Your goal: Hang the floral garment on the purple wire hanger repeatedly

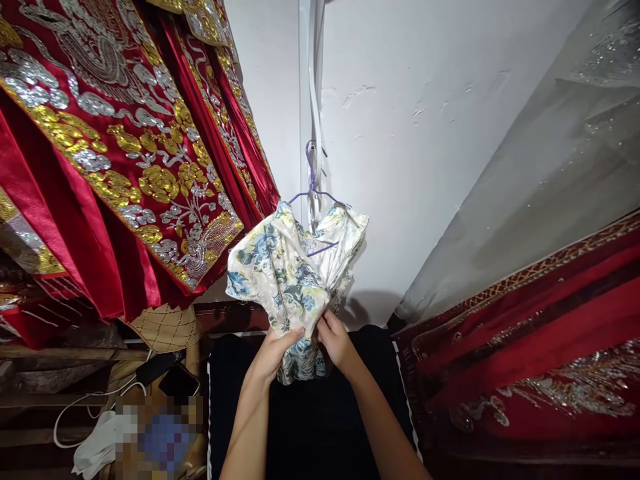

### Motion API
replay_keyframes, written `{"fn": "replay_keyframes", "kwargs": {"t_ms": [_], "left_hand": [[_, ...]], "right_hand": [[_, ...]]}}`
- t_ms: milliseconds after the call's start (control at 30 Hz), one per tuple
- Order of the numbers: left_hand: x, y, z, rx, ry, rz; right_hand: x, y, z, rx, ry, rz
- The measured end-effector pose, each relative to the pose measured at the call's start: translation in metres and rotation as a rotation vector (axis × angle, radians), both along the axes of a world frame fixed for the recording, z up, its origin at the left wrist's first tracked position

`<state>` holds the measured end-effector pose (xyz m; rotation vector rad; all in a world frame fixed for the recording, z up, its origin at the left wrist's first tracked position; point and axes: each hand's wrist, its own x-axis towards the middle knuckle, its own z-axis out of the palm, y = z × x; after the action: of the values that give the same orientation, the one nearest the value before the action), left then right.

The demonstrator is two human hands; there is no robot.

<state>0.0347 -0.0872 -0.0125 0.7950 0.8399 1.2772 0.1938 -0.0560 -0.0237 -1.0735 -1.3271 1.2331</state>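
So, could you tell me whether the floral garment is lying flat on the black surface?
No, the floral garment hangs on a purple hanger against the wall, with both hands gripping its lower part.

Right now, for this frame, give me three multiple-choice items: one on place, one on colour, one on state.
1. Where does the floral garment hang?
A. On a purple hanger against the white wall
B. Flat on the black surface
C. Over the wooden stool

2. What colour is the embroidered fabric at upper left?
A. Green with white
B. Red with gold and silver
C. Plain blue

3. What are the two hands doing?
A. Resting apart from the cloth
B. Both gripping the garment's lower part
C. Holding the phone

Answers:
1 A: the purple hanger hooks up by the white wall.
2 B: the embroidered fabric is red with gold and silver motifs.
3 B: the left hand and right hand pinch the bunched cloth.
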Motion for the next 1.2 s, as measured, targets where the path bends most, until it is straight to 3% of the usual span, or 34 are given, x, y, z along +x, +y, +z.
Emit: {"fn": "replay_keyframes", "kwargs": {"t_ms": [300,367,467,500,533,567,700,833,900,1000,1100,1200], "left_hand": [[0.0,0.001,0.004,-0.025,-0.053,0.003],[0.004,0.004,0.0,-0.021,0.034,0.221],[0.018,0.006,-0.011,0.022,0.337,0.813],[0.025,0.005,-0.015,0.061,0.445,0.94],[0.032,0.002,-0.019,0.114,0.532,0.984],[0.039,0.0,-0.023,0.178,0.589,0.938],[0.06,-0.007,-0.032,0.314,0.604,0.476],[0.06,-0.001,-0.038,0.34,0.625,0.374],[0.056,0.002,-0.042,0.354,0.66,0.368],[0.054,0.006,-0.048,0.331,0.68,0.372],[0.057,0.006,-0.053,0.339,0.695,0.357],[0.061,0.005,-0.055,0.38,0.73,0.28]], "right_hand": [[-0.002,-0.003,0.008,-0.161,0.135,0.028],[0.001,-0.003,0.009,-0.182,0.119,0.036],[0.007,-0.003,0.008,-0.177,0.066,0.074],[0.008,-0.004,0.008,-0.168,0.048,0.089],[0.009,-0.005,0.008,-0.159,0.031,0.106],[0.009,-0.006,0.009,-0.151,0.016,0.126],[0.007,-0.014,0.019,-0.102,-0.049,0.192],[0.011,-0.005,0.043,-0.046,-0.114,0.155],[0.014,0.011,0.067,-0.015,-0.119,0.104],[0.016,0.042,0.121,0.039,-0.042,0.069],[0.015,0.066,0.182,0.11,0.027,0.124],[0.013,0.075,0.223,0.191,0.053,0.137]]}}
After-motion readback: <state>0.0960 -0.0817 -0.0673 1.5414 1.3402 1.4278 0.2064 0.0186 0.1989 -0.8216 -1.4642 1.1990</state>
